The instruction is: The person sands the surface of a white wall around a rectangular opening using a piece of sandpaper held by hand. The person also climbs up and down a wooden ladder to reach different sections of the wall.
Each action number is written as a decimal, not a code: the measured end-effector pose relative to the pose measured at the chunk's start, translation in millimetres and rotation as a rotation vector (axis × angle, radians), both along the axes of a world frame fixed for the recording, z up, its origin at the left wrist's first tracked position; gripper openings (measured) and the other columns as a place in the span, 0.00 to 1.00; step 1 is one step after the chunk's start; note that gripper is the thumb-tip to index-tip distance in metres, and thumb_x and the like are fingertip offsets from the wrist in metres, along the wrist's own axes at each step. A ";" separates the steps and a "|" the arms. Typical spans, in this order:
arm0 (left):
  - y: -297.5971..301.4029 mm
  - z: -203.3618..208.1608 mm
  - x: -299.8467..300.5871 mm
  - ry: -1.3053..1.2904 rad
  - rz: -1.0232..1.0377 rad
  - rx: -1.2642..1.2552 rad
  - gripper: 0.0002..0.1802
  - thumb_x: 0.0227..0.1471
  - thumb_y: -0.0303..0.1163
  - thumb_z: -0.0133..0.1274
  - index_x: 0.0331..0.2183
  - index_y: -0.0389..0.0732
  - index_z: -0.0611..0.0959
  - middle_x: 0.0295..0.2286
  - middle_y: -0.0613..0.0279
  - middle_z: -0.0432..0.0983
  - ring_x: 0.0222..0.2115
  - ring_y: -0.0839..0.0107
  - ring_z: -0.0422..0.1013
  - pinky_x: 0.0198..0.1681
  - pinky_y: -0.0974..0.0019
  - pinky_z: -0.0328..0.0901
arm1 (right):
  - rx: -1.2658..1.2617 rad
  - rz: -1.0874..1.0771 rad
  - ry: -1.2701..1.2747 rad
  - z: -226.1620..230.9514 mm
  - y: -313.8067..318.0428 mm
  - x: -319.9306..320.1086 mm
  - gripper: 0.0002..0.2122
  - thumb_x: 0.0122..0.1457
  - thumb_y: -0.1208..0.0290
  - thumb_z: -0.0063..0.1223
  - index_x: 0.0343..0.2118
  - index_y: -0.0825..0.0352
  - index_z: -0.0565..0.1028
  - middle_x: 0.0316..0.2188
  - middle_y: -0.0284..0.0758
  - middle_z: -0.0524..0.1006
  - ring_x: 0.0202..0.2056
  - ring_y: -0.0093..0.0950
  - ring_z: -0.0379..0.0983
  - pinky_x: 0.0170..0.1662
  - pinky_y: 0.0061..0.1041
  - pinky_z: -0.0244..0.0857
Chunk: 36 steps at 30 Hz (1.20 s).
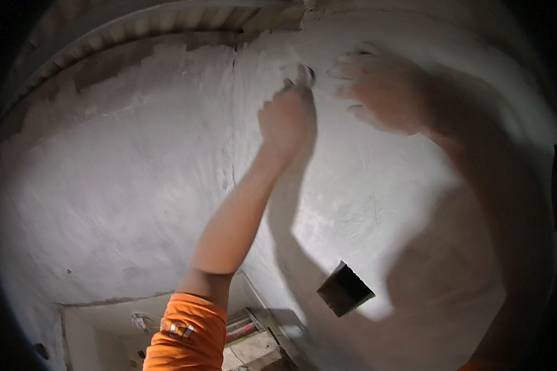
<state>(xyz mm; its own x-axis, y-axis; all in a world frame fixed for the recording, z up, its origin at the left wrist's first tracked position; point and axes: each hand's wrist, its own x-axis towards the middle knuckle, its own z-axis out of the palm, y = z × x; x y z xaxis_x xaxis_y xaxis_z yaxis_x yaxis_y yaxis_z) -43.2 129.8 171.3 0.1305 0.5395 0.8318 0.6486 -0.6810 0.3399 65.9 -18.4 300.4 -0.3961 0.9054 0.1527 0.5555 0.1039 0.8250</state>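
My left hand [286,117] is raised high against the grey plastered wall [353,204]. Most of its fingers are curled in, while whitish fingertips press at the wall near a small dark spot. Whatever may be pinched there is too small to make out. To its right, my right hand [380,93] hovers at or just off the same wall, blurred by motion. Its fingers are spread and bent, with pale smears on the tips, and nothing shows between them. An orange sleeve [189,337] covers my left upper arm.
A square dark hole [345,289] opens in the wall below my hands. A cracked vertical joint [234,117] runs left of them. Ribbed roofing [161,25] spans the top. Below lie a pale ledge [111,309] and stacked boards [254,349]. My arms cast broad shadows.
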 end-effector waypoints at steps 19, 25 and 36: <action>-13.7 -15.5 20.1 -0.065 -0.055 0.101 0.23 0.59 0.24 0.50 0.56 0.47 0.81 0.40 0.43 0.85 0.40 0.41 0.82 0.45 0.46 0.77 | 0.016 -0.064 -0.089 1.4 -2.3 4.8 0.16 0.66 0.65 0.56 0.54 0.62 0.82 0.59 0.38 0.77 0.66 0.35 0.66 0.73 0.41 0.52; 61.2 11.9 -17.2 0.028 0.062 -0.142 0.33 0.65 0.32 0.48 0.69 0.42 0.66 0.43 0.45 0.84 0.41 0.47 0.83 0.44 0.47 0.77 | -0.009 0.058 -0.018 2.2 6.1 -11.0 0.17 0.64 0.64 0.60 0.55 0.60 0.82 0.63 0.37 0.75 0.68 0.36 0.64 0.74 0.43 0.50; 42.7 20.1 -7.5 0.090 0.016 -0.100 0.24 0.65 0.31 0.47 0.61 0.40 0.74 0.40 0.44 0.85 0.42 0.45 0.83 0.45 0.48 0.77 | 0.002 -0.007 -0.033 0.3 5.5 -2.7 0.18 0.65 0.63 0.58 0.56 0.60 0.82 0.62 0.37 0.75 0.67 0.35 0.64 0.73 0.42 0.50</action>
<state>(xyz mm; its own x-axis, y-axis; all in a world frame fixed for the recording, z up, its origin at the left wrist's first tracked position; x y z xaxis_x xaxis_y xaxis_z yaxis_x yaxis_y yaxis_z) -50.7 172.5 191.4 0.1929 0.6217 0.7591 0.6901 -0.6359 0.3455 63.1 -12.9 300.7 -0.3948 0.9078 0.1414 0.5286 0.0986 0.8431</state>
